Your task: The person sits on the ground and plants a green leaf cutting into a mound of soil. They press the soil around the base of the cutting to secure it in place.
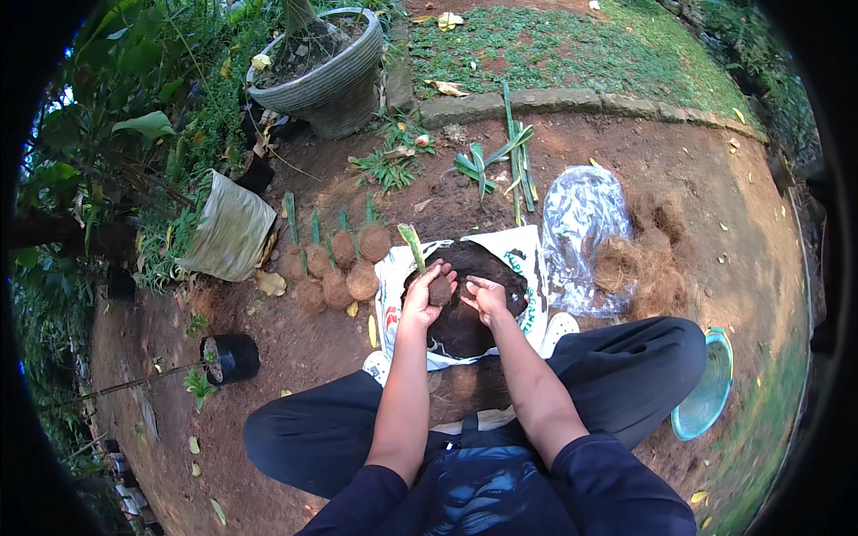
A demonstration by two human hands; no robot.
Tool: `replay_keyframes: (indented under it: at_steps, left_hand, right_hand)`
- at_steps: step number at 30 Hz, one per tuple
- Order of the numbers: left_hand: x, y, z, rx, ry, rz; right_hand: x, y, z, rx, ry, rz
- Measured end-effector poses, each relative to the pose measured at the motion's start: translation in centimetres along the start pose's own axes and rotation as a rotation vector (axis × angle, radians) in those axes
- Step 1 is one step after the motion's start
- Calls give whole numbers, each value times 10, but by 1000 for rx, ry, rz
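Observation:
My left hand [422, 295] cups a ball of dark soil [440, 291] from which a cut green leaf piece [413, 246] sticks up. Close to its right, my right hand [484, 299] has curled fingers near the ball; whether it pinches some soil I cannot tell. Both hands are above dark potting soil [462, 331] heaped on an opened white sack [533, 244] that bears printing. Left of the sack, several fibre-wrapped balls [362, 280] sit in rows, some with leaf pieces [316, 226] standing up from them.
Right of the sack lie clear plastic sheeting [582, 201] and loose coconut fibre [660, 268]. Long cut leaves [516, 154] lie beyond it. A teal basin [704, 385] is by my right knee. A black potted plant [231, 358], a fabric grow bag [231, 231] and a large planter [328, 87] stand leftward.

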State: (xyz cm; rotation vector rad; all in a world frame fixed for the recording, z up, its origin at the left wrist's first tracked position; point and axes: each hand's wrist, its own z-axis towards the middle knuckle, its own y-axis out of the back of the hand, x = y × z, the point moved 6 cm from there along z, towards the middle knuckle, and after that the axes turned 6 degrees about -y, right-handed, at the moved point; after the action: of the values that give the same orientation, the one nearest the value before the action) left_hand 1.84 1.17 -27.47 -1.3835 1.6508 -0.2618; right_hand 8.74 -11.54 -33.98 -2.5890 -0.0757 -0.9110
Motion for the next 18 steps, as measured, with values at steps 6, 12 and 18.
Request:
replay_keyframes:
  at_steps: [6, 12, 18]
  left_hand:
    - [9, 3, 0, -136, -49, 179]
    - [21, -12, -4, -144, -54, 300]
    - [9, -30, -16, -110, -247, 483]
  right_hand:
    - [40, -9, -38, 95, 49, 233]
    - [66, -28, -85, -83, 430, -218]
    - [57, -64, -134, -139, 1056, -852]
